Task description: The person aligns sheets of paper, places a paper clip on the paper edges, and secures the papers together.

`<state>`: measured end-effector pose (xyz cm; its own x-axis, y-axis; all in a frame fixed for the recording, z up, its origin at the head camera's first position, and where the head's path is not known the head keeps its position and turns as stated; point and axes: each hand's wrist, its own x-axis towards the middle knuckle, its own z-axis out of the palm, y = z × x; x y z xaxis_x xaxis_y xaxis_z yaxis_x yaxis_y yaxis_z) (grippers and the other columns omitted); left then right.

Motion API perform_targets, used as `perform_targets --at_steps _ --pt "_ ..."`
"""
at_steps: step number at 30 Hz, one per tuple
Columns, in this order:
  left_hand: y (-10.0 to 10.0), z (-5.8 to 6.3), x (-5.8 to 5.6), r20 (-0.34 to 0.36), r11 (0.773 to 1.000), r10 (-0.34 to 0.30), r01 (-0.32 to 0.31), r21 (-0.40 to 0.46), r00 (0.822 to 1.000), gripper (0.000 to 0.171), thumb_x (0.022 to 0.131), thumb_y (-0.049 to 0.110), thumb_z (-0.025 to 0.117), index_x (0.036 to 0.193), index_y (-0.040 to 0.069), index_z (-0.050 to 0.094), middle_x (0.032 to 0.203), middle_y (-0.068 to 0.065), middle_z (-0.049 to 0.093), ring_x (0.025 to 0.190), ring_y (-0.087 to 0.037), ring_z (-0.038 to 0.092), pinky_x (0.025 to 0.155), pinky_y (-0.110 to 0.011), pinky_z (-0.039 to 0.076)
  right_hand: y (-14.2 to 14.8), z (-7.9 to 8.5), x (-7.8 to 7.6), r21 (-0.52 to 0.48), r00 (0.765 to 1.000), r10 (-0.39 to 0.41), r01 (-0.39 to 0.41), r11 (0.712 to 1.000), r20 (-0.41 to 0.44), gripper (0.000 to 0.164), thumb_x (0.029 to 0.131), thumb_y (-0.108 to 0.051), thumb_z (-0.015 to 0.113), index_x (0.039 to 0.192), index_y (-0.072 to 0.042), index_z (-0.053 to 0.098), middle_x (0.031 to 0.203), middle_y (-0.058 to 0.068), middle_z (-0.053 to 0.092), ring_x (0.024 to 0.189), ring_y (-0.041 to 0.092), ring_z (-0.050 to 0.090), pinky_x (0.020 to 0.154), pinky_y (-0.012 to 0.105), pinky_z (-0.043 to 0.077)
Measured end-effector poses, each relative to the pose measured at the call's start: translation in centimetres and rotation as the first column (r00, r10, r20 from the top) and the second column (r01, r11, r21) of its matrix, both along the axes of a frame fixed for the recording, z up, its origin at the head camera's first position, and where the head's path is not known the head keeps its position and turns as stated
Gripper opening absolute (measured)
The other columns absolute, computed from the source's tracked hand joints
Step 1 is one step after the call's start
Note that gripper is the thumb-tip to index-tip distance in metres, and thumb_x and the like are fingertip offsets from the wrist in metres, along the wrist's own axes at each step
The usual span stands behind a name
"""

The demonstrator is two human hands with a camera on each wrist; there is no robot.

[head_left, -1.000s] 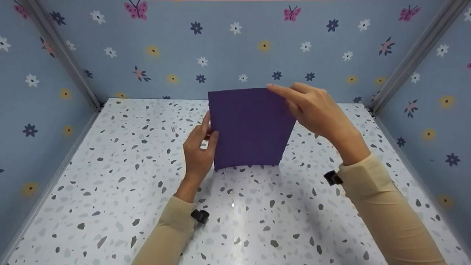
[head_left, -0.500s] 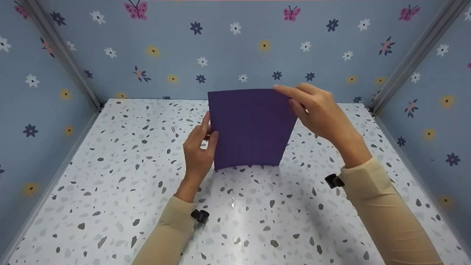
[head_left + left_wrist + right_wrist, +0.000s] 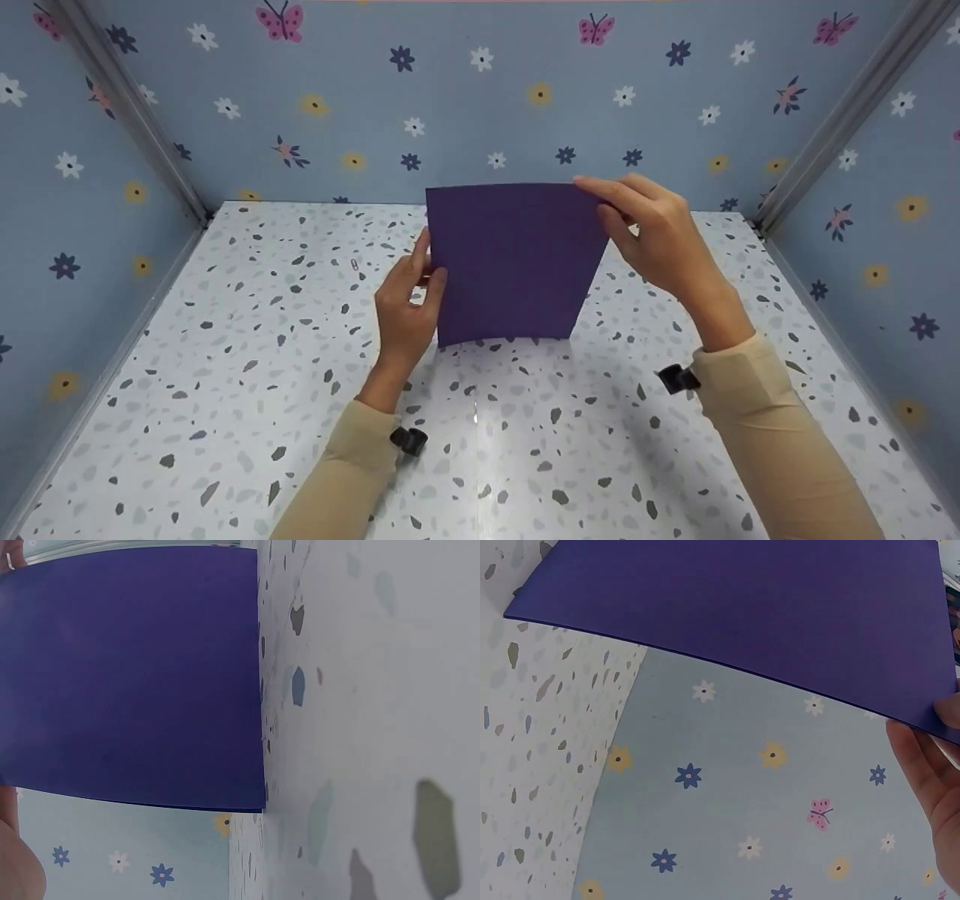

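Note:
A purple sheet of paper [image 3: 517, 262], slightly bowed, stands upright with its lower edge at the speckled table. My left hand [image 3: 409, 300] grips its left edge, thumb in front and the other fingers partly hidden behind. At the upper right corner my right hand [image 3: 652, 225] pinches the sheet, its index fingertip along the top edge. The right wrist view shows the right thumb [image 3: 949, 709] on the front face and fingers behind it. In the left wrist view the sheet [image 3: 135, 682] fills much of the picture, with a thin dark second edge along its lower side.
A small paper clip [image 3: 355, 265] lies on the speckled table [image 3: 300, 390], left of the sheet. Blue flowered panels [image 3: 480, 97] wall in the back and both sides, with grey posts at the corners. Each wrist wears a black camera mount [image 3: 409, 441].
My right hand has slid rightward along the sheet's top edge to its upper right corner. The left hand keeps its grip in the same place.

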<state>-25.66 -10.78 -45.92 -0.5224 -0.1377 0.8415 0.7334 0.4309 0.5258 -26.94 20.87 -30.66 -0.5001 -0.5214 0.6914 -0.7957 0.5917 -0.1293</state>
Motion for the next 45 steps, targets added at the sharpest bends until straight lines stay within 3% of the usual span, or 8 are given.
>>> perform_targets --at_steps 3,10,20,30,35,45 --pt "0.0 0.0 0.0 0.002 1.000 0.001 -0.001 0.002 1.000 0.055 0.101 0.001 0.070 0.154 0.006 0.056 0.101 -0.010 0.071 0.088 -0.022 0.067 0.080 -0.021 0.057 -0.1 -0.4 0.0 -0.052 1.000 -0.001 0.000 0.999 -0.010 0.040 0.106 -0.001 0.062 0.142 -0.016 0.070 0.107 0.013 0.070 0.083 0.019 0.066 0.077 0.024 0.054" --pt "0.0 0.2 0.3 0.030 1.000 -0.001 0.001 0.004 1.000 0.053 0.102 0.002 0.069 0.153 0.005 0.056 0.103 -0.010 0.071 0.088 -0.022 0.065 0.079 -0.022 0.055 -0.3 -1.4 0.2 -0.188 1.000 0.009 -0.009 0.982 -0.004 0.041 0.102 0.006 0.064 0.137 -0.013 0.073 0.111 0.012 0.073 0.086 0.021 0.070 0.081 0.011 0.051" --pt "0.0 0.0 0.2 0.017 1.000 0.000 0.000 0.007 1.000 0.054 0.102 0.001 0.069 0.154 0.006 0.056 0.101 -0.009 0.071 0.088 -0.022 0.066 0.080 -0.021 0.056 -0.7 -2.9 0.0 -0.282 0.999 -0.030 0.025 0.959 -0.013 0.042 0.101 0.006 0.065 0.139 -0.011 0.071 0.115 0.011 0.076 0.082 0.021 0.070 0.080 0.011 0.053" --pt "0.0 0.0 0.1 0.026 1.000 0.002 -0.002 -0.001 1.000 0.054 0.102 0.003 0.069 0.154 0.005 0.056 0.101 -0.009 0.072 0.088 -0.021 0.067 0.079 -0.022 0.057 -0.9 -4.0 -0.1 -0.350 0.996 -0.074 0.050 0.935 -0.055 0.041 0.100 0.006 0.065 0.138 -0.009 0.070 0.088 0.014 0.069 0.074 0.018 0.065 0.077 0.010 0.052" --pt "0.0 -0.1 0.1 0.017 1.000 -0.012 0.012 0.004 1.000 0.054 0.101 0.001 0.070 0.153 0.003 0.056 0.099 -0.010 0.071 0.087 -0.022 0.066 0.080 -0.022 0.056 -1.2 -4.4 -0.1 -0.410 0.996 -0.074 0.043 0.911 -0.059 0.040 0.100 0.005 0.067 0.137 -0.009 0.070 0.079 0.013 0.066 0.072 0.016 0.063 0.075 0.011 0.052" --pt "0.0 0.1 0.1 0.004 1.000 -0.016 0.016 0.006 1.000 0.053 0.101 0.001 0.069 0.153 0.003 0.057 0.100 -0.010 0.071 0.087 -0.022 0.066 0.080 -0.022 0.056 -1.9 -5.5 0.1 -0.526 0.995 -0.093 0.062 0.848 -0.034 0.041 0.099 0.004 0.069 0.138 -0.009 0.068 0.085 0.013 0.071 0.075 0.017 0.068 0.075 0.014 0.055"
